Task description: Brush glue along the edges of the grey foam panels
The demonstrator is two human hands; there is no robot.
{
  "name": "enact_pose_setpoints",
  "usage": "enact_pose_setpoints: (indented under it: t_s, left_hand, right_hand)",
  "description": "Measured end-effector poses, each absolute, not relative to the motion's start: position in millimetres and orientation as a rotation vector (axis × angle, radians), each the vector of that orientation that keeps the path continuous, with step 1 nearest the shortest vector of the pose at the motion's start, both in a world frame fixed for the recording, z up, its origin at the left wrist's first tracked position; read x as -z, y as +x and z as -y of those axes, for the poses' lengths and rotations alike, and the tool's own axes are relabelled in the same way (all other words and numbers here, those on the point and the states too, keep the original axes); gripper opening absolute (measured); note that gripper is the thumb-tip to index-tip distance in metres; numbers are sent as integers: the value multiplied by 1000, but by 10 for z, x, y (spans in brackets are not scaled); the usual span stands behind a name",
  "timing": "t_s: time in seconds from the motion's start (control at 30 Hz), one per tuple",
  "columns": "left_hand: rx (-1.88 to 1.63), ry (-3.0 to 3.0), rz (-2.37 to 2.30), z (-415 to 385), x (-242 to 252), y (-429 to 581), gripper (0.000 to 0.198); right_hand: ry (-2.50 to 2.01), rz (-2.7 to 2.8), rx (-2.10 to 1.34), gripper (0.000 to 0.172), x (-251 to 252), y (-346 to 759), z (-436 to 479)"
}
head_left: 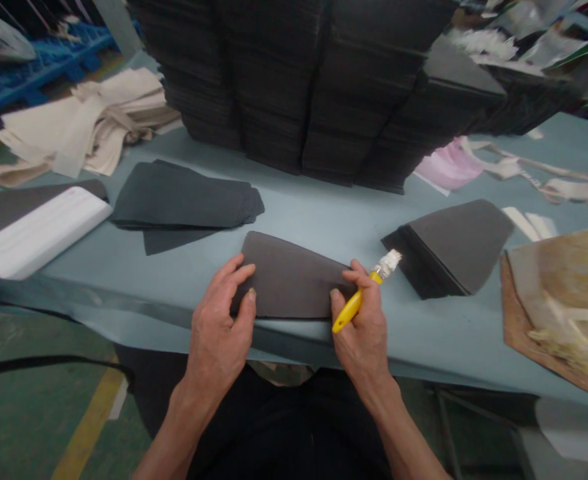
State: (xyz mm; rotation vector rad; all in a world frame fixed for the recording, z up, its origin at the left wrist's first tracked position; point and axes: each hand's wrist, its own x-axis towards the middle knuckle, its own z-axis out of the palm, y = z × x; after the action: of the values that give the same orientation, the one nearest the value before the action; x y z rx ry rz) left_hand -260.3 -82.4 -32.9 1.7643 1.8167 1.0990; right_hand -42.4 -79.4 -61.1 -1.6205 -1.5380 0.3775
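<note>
Your left hand (223, 319) and right hand (363, 327) grip a tapered panel (294, 283) by its ends near the surface's (319, 212) front edge, right fingers (371, 297) also clasping a paintbrush (349, 311); open surface lies beyond.

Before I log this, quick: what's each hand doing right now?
Left hand: holding the dark panel by its left end.
Right hand: holding the yellow-handled brush, and the panel's right end too.

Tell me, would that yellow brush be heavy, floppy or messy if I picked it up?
The yellow brush is probably light, since the right hand tucks it between fingers while also at the edge of the dark panel. Its handle is likely stiff: it looks straight. The clumpy white tip might smear things.
</note>
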Motion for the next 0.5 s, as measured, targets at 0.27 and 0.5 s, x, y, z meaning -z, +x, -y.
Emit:
enact_pose_setpoints:
  t_s: [0.27,0.5]
  left_hand:
    - [-1145,1691,-1825,828,325,-2615,35]
    - [-1169,1628,-1810,786,325,-2660,35]
  right_hand:
    - [-1605,1490,-426,27,556,-454,782]
    - [-1588,1432,-479,27,516,-516,796]
